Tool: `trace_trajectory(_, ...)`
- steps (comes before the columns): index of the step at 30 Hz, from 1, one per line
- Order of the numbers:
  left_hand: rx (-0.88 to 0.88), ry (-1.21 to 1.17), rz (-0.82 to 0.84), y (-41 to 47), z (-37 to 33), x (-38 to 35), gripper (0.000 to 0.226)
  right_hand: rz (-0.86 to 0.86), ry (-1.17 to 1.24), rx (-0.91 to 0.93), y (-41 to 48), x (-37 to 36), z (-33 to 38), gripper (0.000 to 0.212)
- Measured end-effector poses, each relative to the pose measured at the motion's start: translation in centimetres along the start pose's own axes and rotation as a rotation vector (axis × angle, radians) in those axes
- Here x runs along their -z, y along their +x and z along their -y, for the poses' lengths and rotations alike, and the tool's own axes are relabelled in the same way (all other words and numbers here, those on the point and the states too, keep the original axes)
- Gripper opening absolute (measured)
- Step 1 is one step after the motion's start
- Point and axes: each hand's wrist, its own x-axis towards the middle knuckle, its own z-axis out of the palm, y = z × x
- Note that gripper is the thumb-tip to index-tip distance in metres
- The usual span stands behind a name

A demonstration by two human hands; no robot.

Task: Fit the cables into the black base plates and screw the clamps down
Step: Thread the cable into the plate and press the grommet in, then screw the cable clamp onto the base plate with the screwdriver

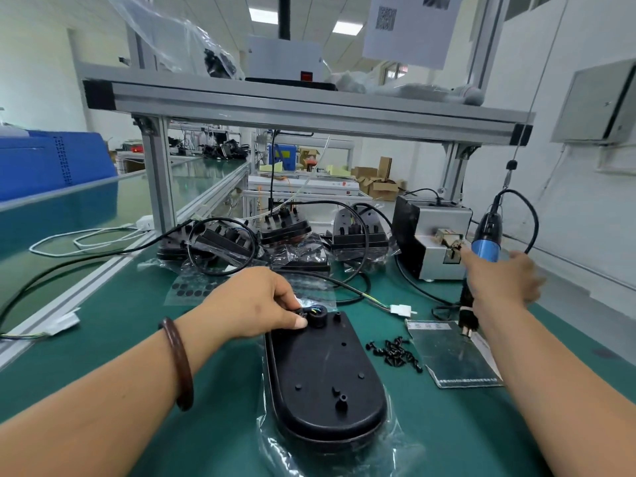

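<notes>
Your left hand (261, 301) pinches the clamp (316, 316) seated on the base plate (323, 373); your right hand (502, 280) grips the screwdriver (487, 235) for fastening.

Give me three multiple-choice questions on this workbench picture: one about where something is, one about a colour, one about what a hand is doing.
1. Where do the loose black screws lie?
A) on the mat, right of the near base plate
B) on the upper shelf
C) in a blue crate

2. What colour is the screwdriver barrel?
A) red
B) yellow
C) blue

3. What is the left hand doing?
A) lying flat on the mat
B) pinching a small black part at the plate's far end
C) lifting a screw bag

Answers:
1. A, the screws sit on the green mat beside the plate.
2. C, the barrel is plainly blue.
3. B, thumb and fingertips close together there.
</notes>
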Motion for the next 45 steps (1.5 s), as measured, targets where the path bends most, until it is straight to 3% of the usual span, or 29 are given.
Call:
trace_trajectory(3, -0.001, 0.002, -0.002, 0.0, 0.0, 0.0, 0.019, 0.217, 0.264, -0.160, 0.6, -0.3, -0.7, 0.067)
trace_trajectory(6, 0.002, 0.005, -0.005, -0.1, 0.0, 0.0, 0.020, 0.360, 0.431, -0.173, 1.3, -0.5, -0.9, 0.048)
trace_trajectory(10, -0.003, 0.016, -0.014, -0.1, 0.1, -0.1, 0.020, 0.380, 0.501, -0.130, 1.3, -0.4, -0.6, 0.032)
trace_trajectory(14, -0.011, 0.009, -0.016, -0.1, 0.4, -0.2, 0.020, 0.391, 0.645, 0.034, 0.3, 0.5, 1.6, 0.024)
trace_trajectory(19, -0.012, 0.007, -0.014, -0.1, 0.8, -0.3, 0.020, 0.491, 0.836, 0.230, -2.7, 1.4, 5.8, 0.031)
trace_trajectory(27, -0.036, -0.027, -0.033, -0.5, 1.1, -0.6, 0.016, 0.795, 1.063, 0.248, -10.8, -0.6, 9.2, 0.028)
trace_trajectory(36, -0.025, -0.088, -0.066, -0.6, 1.7, -1.1, 0.017, 0.982, 1.105, 0.328, -15.8, -3.0, 10.3, 0.025)
trace_trajectory(45, -0.009, -0.116, -0.073, -0.6, 1.9, -1.3, 0.018, 1.050, 1.081, 0.341, -16.6, -3.6, 9.6, 0.031)
